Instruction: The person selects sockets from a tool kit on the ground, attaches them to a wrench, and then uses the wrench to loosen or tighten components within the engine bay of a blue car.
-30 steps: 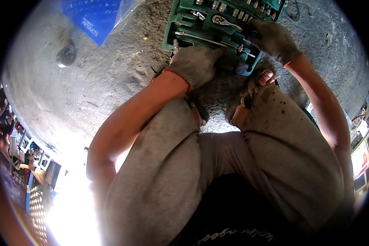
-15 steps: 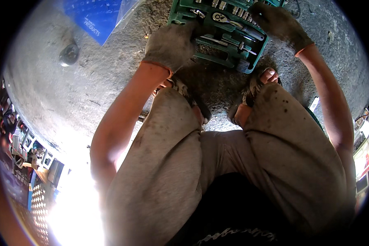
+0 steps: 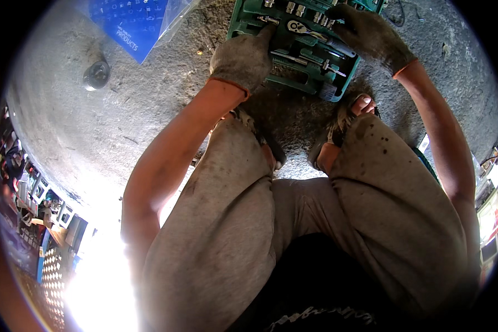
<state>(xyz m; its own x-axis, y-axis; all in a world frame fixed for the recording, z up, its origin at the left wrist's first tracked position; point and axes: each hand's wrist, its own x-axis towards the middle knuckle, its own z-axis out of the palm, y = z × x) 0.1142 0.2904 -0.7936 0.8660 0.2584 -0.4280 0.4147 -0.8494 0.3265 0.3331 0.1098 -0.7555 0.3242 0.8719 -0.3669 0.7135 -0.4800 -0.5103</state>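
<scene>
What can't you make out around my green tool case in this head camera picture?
All in the head view:
Green tool case: far side cut off by the top edge.
Socket row: partly hidden behind the right hand.
Blue sheet: likewise cut off.
Left hand: its back hides the palm.

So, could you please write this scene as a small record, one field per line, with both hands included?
Case: green tool case, open, on rough ground
Left hand: gloved, index finger extended to a small metal piece in the case
Right hand: gloved, over the case's right part; whether it grips anything is unclear
Between hands: ratchet lying in the case
Left of case: blue sheet with clear plastic; dark round object
</scene>
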